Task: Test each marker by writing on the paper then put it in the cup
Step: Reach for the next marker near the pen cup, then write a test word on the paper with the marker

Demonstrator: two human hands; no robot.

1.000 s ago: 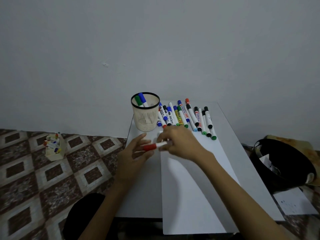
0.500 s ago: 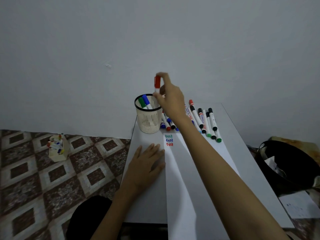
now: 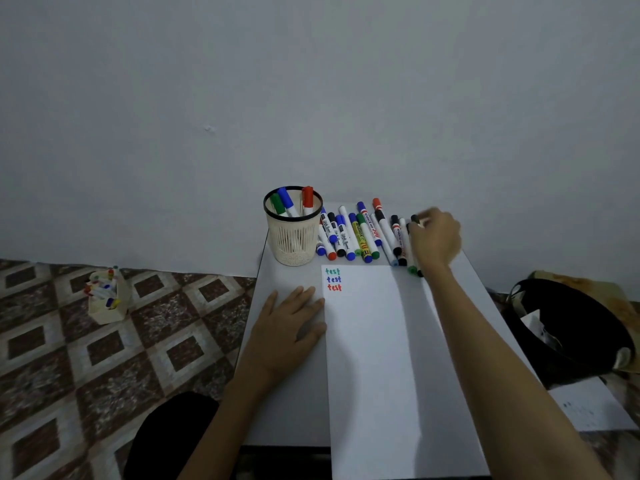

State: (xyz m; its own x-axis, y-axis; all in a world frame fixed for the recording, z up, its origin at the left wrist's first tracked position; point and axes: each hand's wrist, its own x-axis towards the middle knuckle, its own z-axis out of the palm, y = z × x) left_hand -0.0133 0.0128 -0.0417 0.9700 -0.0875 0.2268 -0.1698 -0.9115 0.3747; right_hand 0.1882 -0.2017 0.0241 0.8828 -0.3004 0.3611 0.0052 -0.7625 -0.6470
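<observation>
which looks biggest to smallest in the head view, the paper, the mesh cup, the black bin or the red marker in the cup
1. paper
2. black bin, on the floor and farther off, so it may really be bigger
3. mesh cup
4. red marker, only its top showing

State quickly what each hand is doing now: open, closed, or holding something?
Left hand: open, flat on the table beside the paper.
Right hand: blurred over the rightmost markers; grip cannot be told.
</observation>
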